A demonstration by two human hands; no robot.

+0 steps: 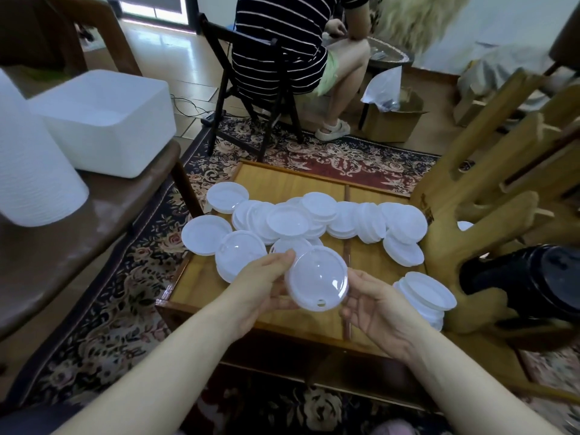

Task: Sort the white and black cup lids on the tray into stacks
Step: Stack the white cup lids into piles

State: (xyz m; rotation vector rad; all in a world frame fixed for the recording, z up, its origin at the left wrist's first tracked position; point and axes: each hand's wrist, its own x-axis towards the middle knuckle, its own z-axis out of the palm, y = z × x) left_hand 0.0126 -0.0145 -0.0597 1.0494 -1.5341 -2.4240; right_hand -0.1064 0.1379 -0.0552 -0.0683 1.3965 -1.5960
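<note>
My left hand point(265, 282) grips a white cup lid point(317, 279), thumb on its upper left rim, above the near part of the wooden tray point(292, 180). Just right of the lid, my right hand point(375, 304) has its palm up and fingers relaxed, fingertips near the lid's right edge; contact is unclear. Several loose white lids point(317, 218) lie scattered across the middle of the tray. A short stack of white lids point(426, 293) sits at the tray's right edge. A stack of black lids point(533, 277) stands on the right, beyond the tray.
A white tub point(103, 120) and a tall white stack point(34, 171) rest on the brown bench at left. A carved wooden stand point(489, 189) rises at right. A person sits on a black folding chair point(251, 98) beyond the tray, on a patterned rug.
</note>
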